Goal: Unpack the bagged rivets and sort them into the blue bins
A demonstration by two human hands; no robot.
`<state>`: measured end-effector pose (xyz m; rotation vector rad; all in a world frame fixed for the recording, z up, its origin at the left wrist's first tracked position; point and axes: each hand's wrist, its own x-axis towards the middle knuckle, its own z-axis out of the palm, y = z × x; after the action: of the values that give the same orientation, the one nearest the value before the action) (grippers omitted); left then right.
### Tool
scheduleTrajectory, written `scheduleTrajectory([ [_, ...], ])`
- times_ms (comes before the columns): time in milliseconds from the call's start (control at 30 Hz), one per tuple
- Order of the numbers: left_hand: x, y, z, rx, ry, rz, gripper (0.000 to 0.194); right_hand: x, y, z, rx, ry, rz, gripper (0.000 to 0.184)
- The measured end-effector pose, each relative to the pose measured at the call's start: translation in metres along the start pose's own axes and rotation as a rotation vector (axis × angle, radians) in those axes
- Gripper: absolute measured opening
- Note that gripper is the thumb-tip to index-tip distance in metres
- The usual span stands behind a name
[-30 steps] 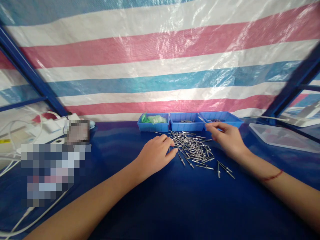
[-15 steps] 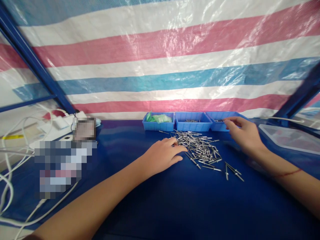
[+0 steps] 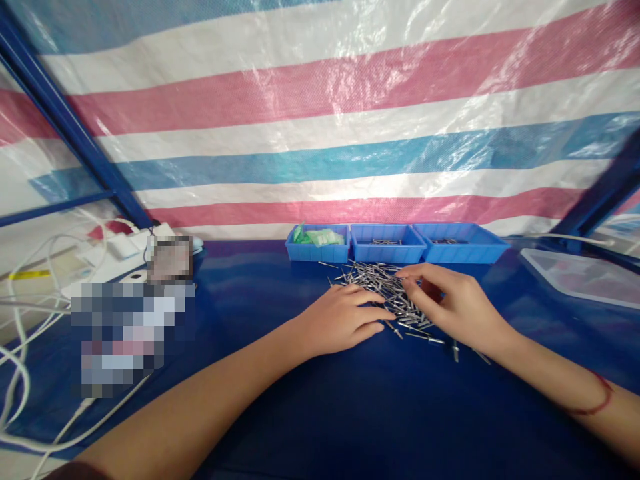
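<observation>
A loose pile of silver blind rivets (image 3: pixel 373 275) lies on the blue tabletop (image 3: pixel 320 413). My left hand (image 3: pixel 345 320) rests palm down at the pile's left edge, its fingers spread over the nearest rivets and holding nothing I can see. From the right, my right hand (image 3: pixel 445 297) reaches over the pile. Its thumb and index tips are close to the rivets and slightly apart, with no rivet visible between them. Behind the pile, the middle blue bin (image 3: pixel 387 253) and the right blue bin (image 3: pixel 467 253) each hold some rivets.
The left blue bin (image 3: pixel 317 252) contains green plastic packets (image 3: pixel 325 237). A clear plastic lid (image 3: pixel 580 280) lies at the right. White cables (image 3: pixel 20 380) and a power strip (image 3: pixel 107 257) crowd the left side, near blurred-out items. A striped tarp (image 3: pixel 320 147) hangs behind.
My right hand has moved left and towards me, from the right bin to the pile. My left hand has shifted slightly right and nearer, still on the pile's edge.
</observation>
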<state>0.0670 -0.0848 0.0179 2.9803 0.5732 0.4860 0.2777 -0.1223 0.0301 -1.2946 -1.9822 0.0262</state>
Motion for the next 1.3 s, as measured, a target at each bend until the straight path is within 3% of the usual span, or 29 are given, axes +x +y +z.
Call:
scheduleTrajectory([
  [367, 0.006, 0.003, 0.002, -0.031, 0.013, 0.002, 0.023, -0.002, 0.003, 0.011, 0.056, -0.104, -0.022, 0.016],
  [533, 0.005, 0.004, 0.006, 0.021, 0.092, -0.04, 0.024, -0.003, -0.001, 0.011, 0.08, -0.149, -0.051, 0.015],
  [700, 0.005, 0.013, 0.006, -0.231, 0.247, -0.163, 0.018, -0.003, -0.009, 0.007, 0.185, -0.172, -0.119, 0.013],
  [867, 0.006, 0.02, 0.009, -0.499, 0.384, -0.29, 0.015, -0.006, -0.012, 0.005, 0.254, -0.116, -0.071, 0.012],
  [1033, 0.007, 0.019, 0.011, -0.662, 0.409, -0.394, 0.017, -0.006, -0.015, 0.002, 0.244, -0.071, -0.11, 0.015],
  [1167, 0.009, 0.016, 0.013, -0.792, 0.503, -0.491, 0.014, -0.006, -0.016, 0.003, 0.162, -0.051, -0.071, 0.015],
  [1300, 0.009, 0.015, 0.016, -0.867, 0.54, -0.487, 0.015, -0.006, -0.015, 0.006, 0.14, -0.083, -0.044, 0.015],
])
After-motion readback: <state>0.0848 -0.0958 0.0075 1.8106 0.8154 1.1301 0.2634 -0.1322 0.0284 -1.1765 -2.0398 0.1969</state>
